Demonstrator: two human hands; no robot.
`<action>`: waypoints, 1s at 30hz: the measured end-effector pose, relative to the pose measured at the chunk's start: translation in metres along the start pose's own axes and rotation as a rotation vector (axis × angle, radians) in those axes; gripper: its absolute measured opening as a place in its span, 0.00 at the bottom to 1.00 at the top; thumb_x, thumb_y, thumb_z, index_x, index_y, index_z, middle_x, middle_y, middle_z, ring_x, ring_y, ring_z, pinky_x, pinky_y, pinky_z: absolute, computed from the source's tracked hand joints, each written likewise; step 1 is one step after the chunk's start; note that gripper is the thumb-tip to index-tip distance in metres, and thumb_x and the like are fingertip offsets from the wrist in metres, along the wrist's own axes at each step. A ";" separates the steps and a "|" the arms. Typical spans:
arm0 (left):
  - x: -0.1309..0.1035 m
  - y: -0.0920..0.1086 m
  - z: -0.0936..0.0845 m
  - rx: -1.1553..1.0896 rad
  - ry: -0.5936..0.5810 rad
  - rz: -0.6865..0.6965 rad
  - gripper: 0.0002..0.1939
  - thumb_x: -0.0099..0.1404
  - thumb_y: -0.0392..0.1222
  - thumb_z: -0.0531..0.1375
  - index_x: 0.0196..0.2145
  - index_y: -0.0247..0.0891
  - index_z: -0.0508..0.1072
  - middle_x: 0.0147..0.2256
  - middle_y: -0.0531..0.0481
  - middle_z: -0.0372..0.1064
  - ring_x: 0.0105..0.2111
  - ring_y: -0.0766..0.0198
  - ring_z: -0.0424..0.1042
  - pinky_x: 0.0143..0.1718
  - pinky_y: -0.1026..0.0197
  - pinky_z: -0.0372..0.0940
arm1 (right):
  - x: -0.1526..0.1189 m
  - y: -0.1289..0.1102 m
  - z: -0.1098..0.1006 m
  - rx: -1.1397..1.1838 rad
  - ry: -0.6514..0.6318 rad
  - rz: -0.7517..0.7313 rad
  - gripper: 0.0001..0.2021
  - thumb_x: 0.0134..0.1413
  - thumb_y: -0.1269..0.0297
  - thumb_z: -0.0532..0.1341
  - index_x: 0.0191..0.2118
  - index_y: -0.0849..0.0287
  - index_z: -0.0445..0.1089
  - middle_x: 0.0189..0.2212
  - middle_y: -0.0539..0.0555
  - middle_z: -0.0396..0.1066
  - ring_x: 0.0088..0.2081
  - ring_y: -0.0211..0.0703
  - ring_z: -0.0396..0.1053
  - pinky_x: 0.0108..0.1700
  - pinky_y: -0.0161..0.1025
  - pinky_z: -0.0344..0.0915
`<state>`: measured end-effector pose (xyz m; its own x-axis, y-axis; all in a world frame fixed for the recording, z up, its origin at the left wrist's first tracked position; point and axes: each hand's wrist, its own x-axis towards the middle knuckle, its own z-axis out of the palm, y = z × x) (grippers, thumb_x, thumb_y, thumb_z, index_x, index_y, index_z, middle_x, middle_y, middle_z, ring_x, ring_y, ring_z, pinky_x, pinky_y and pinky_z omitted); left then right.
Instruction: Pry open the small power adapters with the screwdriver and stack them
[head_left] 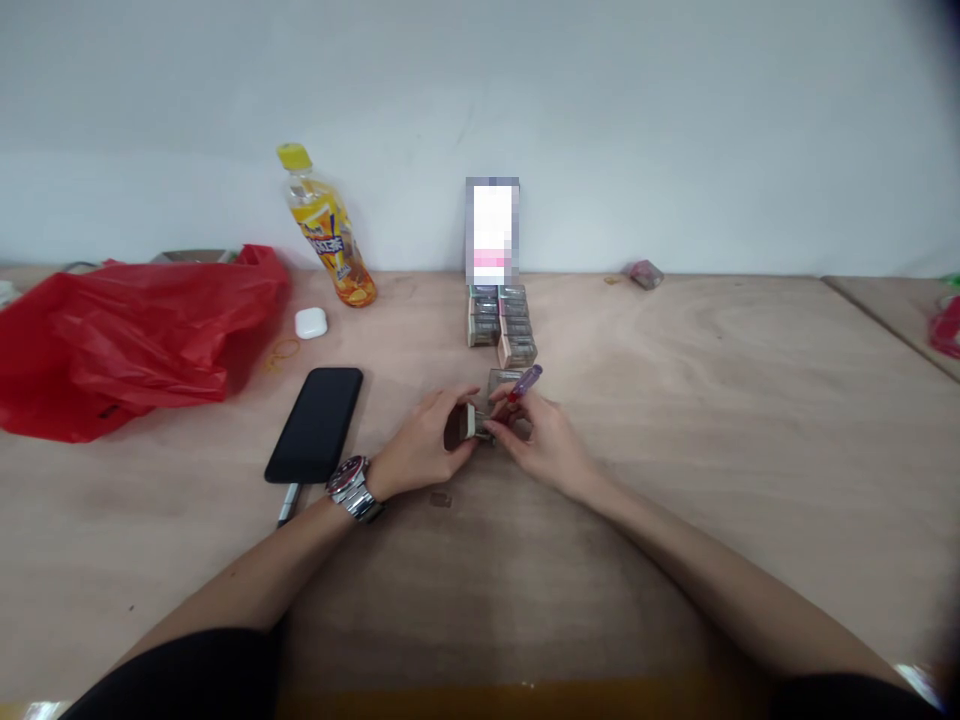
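My left hand [433,440], with a metal watch [355,488] on the wrist, has its thumb and fingers closed around the sides of a small clear box [472,422] with a pale edge. In my right hand [541,440] is what looks like a small screwdriver [526,382] with a translucent purple handle and a red part; its tip is hidden. The right fingertips also touch the box. Just behind the hands lies another clear box [504,377], partly covered by them. Two rows of similar small boxes [516,345] stand farther back. A small brownish flat piece [441,499] lies in front.
Against the wall stands a blurred-out upright phone-like screen [492,230]. To the left are a red plastic bag [142,335], a tea bottle [330,235], a white case [310,322], rubber bands [283,352] and a black phone [315,425]. A crumpled pinkish item [645,275] sits back right.
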<state>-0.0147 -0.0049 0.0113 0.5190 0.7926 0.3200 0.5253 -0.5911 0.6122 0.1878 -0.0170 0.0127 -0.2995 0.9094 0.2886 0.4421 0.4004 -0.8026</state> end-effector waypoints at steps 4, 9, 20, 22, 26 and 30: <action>0.000 0.000 0.000 -0.005 -0.001 -0.006 0.30 0.59 0.35 0.61 0.58 0.39 0.58 0.51 0.43 0.68 0.51 0.53 0.69 0.54 0.47 0.65 | -0.001 0.001 0.000 0.082 -0.016 -0.017 0.14 0.57 0.71 0.58 0.49 0.55 0.60 0.35 0.53 0.73 0.35 0.42 0.74 0.39 0.42 0.72; 0.001 0.001 0.001 -0.024 -0.001 -0.016 0.30 0.60 0.36 0.61 0.58 0.40 0.57 0.52 0.43 0.67 0.52 0.53 0.68 0.54 0.47 0.65 | 0.000 -0.003 -0.001 0.091 -0.027 -0.024 0.21 0.56 0.69 0.61 0.55 0.54 0.58 0.36 0.52 0.73 0.36 0.43 0.74 0.40 0.43 0.72; 0.001 0.000 0.001 -0.011 -0.011 -0.001 0.31 0.60 0.36 0.61 0.59 0.41 0.57 0.52 0.43 0.67 0.53 0.54 0.68 0.54 0.48 0.65 | 0.000 0.000 -0.002 0.081 -0.053 -0.020 0.23 0.56 0.73 0.60 0.56 0.54 0.57 0.36 0.52 0.74 0.38 0.44 0.74 0.43 0.45 0.72; 0.001 0.000 0.001 -0.012 -0.007 -0.003 0.30 0.60 0.37 0.61 0.58 0.41 0.57 0.52 0.43 0.67 0.52 0.53 0.68 0.54 0.47 0.65 | 0.001 0.000 -0.002 0.057 -0.051 -0.016 0.20 0.55 0.69 0.62 0.54 0.54 0.60 0.38 0.54 0.74 0.37 0.45 0.74 0.41 0.45 0.72; 0.000 0.000 0.001 -0.008 -0.001 -0.002 0.30 0.60 0.36 0.61 0.58 0.40 0.57 0.52 0.42 0.67 0.52 0.53 0.68 0.54 0.47 0.64 | 0.002 0.000 -0.001 -0.008 -0.015 -0.017 0.11 0.57 0.68 0.61 0.46 0.55 0.65 0.39 0.55 0.73 0.41 0.48 0.74 0.42 0.46 0.71; 0.000 -0.001 0.001 -0.007 -0.007 0.000 0.30 0.60 0.36 0.61 0.59 0.41 0.57 0.52 0.43 0.67 0.53 0.53 0.68 0.54 0.46 0.64 | 0.002 -0.001 -0.001 0.002 -0.008 -0.013 0.10 0.55 0.71 0.61 0.44 0.55 0.66 0.39 0.55 0.73 0.42 0.47 0.73 0.42 0.46 0.70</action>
<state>-0.0144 -0.0044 0.0100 0.5236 0.7915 0.3151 0.5206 -0.5901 0.6171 0.1874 -0.0152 0.0145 -0.3122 0.9031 0.2947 0.4364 0.4119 -0.7999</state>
